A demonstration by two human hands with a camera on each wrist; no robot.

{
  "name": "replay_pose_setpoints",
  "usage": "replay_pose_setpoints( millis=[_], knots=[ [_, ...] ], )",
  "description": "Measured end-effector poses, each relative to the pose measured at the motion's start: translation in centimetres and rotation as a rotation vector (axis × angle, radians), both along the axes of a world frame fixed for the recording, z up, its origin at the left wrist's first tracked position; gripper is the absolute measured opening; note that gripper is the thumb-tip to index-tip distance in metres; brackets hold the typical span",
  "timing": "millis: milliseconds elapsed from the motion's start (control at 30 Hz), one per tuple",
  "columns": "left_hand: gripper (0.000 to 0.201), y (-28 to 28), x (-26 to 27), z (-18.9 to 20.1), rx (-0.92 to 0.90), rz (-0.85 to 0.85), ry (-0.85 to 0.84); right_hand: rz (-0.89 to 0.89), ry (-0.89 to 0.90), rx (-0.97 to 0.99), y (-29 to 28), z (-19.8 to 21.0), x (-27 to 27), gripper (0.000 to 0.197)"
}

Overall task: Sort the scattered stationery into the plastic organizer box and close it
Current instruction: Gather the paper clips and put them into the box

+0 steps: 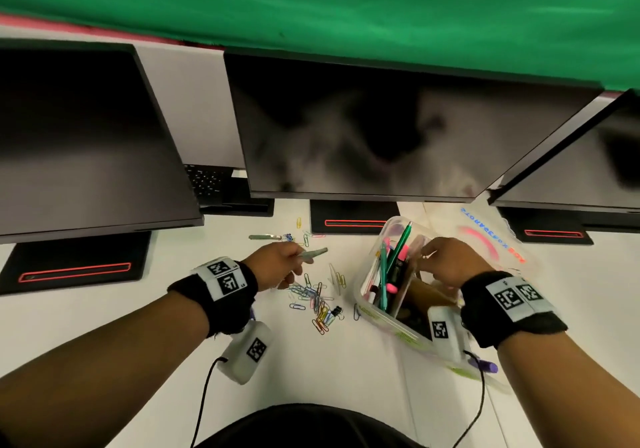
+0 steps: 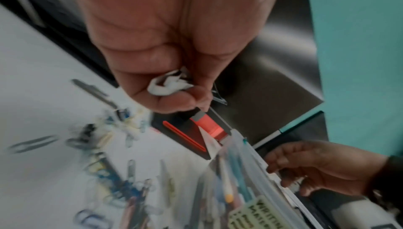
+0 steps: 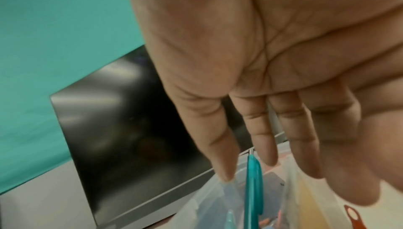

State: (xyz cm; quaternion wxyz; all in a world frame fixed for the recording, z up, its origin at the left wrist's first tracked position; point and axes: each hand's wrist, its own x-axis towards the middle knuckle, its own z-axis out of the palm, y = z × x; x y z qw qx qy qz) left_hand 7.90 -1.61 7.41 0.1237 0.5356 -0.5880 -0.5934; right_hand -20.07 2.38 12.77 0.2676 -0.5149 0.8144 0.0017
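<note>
The clear plastic organizer box (image 1: 379, 314) stands open on the white desk, right of centre, holding upright pens and pink highlighters, among them a teal pen (image 1: 401, 240) (image 3: 253, 189). My right hand (image 1: 427, 252) (image 3: 283, 172) reaches over it with fairly straight fingers, fingertips at the box's far rim (image 3: 196, 203). My left hand (image 1: 294, 257) (image 2: 181, 94) hovers above the desk left of the box and pinches a grey-green pen-like item (image 1: 311, 253). Coloured paper clips (image 1: 318, 304) (image 2: 109, 172) lie scattered below it. A second grey pen (image 1: 265, 237) lies farther back.
Three dark monitors (image 1: 346, 129) stand along the back, their black bases (image 1: 349, 222) on the desk. The box's clear lid (image 1: 485, 240), printed in blue and pink, lies behind and right of the box. A purple marker (image 1: 486, 366) lies at the box's near right corner.
</note>
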Motion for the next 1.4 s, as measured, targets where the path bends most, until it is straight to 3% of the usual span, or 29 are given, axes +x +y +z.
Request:
replay_pose_setpoints(
  millis=[100, 200, 333, 433, 567, 767, 967, 1133, 1300, 1400],
  knots=[
    [0.021, -0.2, -3.2, 2.2, -0.200, -0.109, -0.070, 0.127, -0.042, -0.048, 3.1, 0.3, -1.2, 0.028],
    [0.019, -0.1, -7.3, 3.8, -0.433, -0.252, -0.191, 0.387, -0.028, -0.083, 7.3, 0.1, -2.0, 0.024],
    [0.024, 1.2, -13.3, 4.4, -0.659, -0.383, -0.302, 0.608, -0.011, -0.074, 11.8, -3.8, -4.1, 0.041],
    [0.031, 2.3, -16.7, 3.4, -0.731, -0.438, -0.374, 0.732, 0.022, -0.234, 13.0, -6.6, -5.4, 0.031],
    [0.038, 2.7, -20.2, 2.1, -0.861, -0.583, -0.544, 0.797, 0.021, -0.421, 12.7, -7.0, -5.2, 0.030],
    [0.034, 3.6, -22.9, 1.0, -0.883, -0.745, -0.755, 0.793, -0.074, -0.336, 12.3, -7.1, -5.6, 0.038],
    [0.048, 3.3, -23.1, 0.6, -0.829, -0.614, -0.629, 0.748, -0.135, -0.256, 12.4, -7.0, -5.7, 0.042],
    [0.047, 3.5, -22.1, 0.7, -0.840, -0.571, -0.561, 0.759, -0.113, -0.241, 12.3, -6.9, -5.7, 0.043],
    [0.040, 2.4, -17.5, 2.0, -0.905, -0.444, -0.446, 0.814, -0.066, -0.110, 11.0, -5.3, -5.6, 0.044],
    [0.037, 1.4, -12.0, 1.5, -0.850, -0.295, -0.413, 0.733, -0.075, -0.069, 9.2, -3.5, -4.3, 0.039]
  ],
)
